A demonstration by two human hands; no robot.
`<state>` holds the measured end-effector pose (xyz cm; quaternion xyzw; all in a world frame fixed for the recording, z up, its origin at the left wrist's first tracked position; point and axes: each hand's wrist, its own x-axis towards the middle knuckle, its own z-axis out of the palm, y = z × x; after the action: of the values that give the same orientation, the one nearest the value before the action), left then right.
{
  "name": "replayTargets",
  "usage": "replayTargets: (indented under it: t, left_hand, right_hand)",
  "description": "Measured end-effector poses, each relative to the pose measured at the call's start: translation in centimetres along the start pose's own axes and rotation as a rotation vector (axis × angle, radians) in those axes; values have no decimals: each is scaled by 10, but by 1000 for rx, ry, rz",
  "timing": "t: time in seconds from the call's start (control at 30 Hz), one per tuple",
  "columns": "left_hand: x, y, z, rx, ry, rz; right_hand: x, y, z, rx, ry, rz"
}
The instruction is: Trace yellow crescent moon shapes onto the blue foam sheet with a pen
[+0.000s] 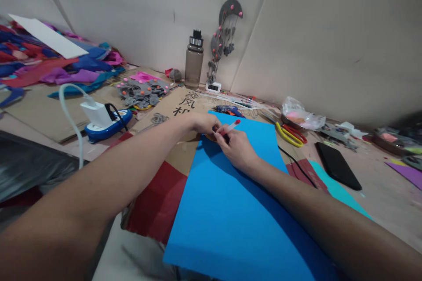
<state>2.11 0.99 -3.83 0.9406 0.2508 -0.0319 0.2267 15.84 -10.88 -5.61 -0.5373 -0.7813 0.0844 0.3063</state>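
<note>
A long bright blue sheet [231, 215] lies over cardboard and a dark red piece, its near end reaching past the table's front edge. Near the sheet's far left corner, my right hand [238, 147] is closed around a pen [234, 125] with a red end and a clear barrel. My left hand [207, 124] reaches in from the left and meets the right one at that corner; its fingers are bent down, and what they hold, if anything, is hidden. The pen's tip is out of sight between the hands.
Behind the hands are a glue gun [229, 110] and a bottle [194, 61]. Scissors [290, 135] and a black phone [338, 166] lie right. A blue power strip [108, 128] with a white cable, felt pieces [143, 92] and colourful fabric [66, 68] are left.
</note>
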Motion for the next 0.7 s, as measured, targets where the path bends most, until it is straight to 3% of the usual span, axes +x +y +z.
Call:
replayTargets:
  t: [0.4, 0.57, 0.7]
  left_hand:
    - [2, 0, 3, -27, 11, -16]
    - [-1, -3, 1, -16, -3, -2]
    - [-8, 1, -2, 11, -64, 28]
  right_hand:
    - [6, -7, 2, 7, 4, 0]
    - [-5, -2, -15, 162, 159, 55]
    - [-15, 20, -27, 343, 402, 168]
